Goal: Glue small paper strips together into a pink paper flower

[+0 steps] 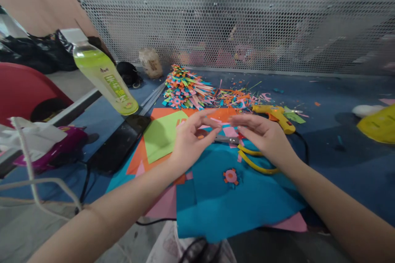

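My left hand (196,133) hovers over the coloured sheets with thumb and fingers curved toward each other; whether something small is between its fingertips is unclear. Facing it, my right hand (262,131) is bent above the yellow-handled scissors (257,164), a small red piece (240,134) near its fingertips. The scissors lie with their blades toward my left hand. A pink and orange paper flower (231,176) rests on the blue sheet (216,205). Beside my left hand is a light green sheet (162,137) on orange paper (135,162).
Behind the sheets lie a pile of paper flowers (185,90) and colourful scraps (237,98). A yellow glue gun (276,115) is beyond my right hand. A green drink bottle (105,76) and a black phone (119,144) are at left. A perforated metal panel (216,20) borders the back.
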Motion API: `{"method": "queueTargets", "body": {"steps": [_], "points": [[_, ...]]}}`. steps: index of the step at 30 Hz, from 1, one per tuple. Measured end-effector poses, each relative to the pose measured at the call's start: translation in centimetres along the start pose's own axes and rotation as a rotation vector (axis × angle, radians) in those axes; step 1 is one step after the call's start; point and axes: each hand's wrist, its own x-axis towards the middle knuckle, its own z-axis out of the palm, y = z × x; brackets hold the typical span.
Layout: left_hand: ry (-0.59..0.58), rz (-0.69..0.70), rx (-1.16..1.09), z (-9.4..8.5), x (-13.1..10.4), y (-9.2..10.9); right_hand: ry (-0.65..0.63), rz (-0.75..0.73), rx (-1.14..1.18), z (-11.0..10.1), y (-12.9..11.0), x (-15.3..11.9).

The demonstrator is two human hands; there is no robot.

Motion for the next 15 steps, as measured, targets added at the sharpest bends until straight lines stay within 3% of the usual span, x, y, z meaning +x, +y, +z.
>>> {"method": "queueTargets", "body": {"steps": [6, 15], "points": [[-0.015, 0.015, 0.053, 0.31, -0.03, 0.01, -0.214, 0.130, 0.093, 0.68, 0.01, -0.75], [-0.165, 0.205, 0.320, 0.34, -0.28, -0.61, -0.098, 0.185, 0.268, 0.73, 0.52, -0.30]]}}
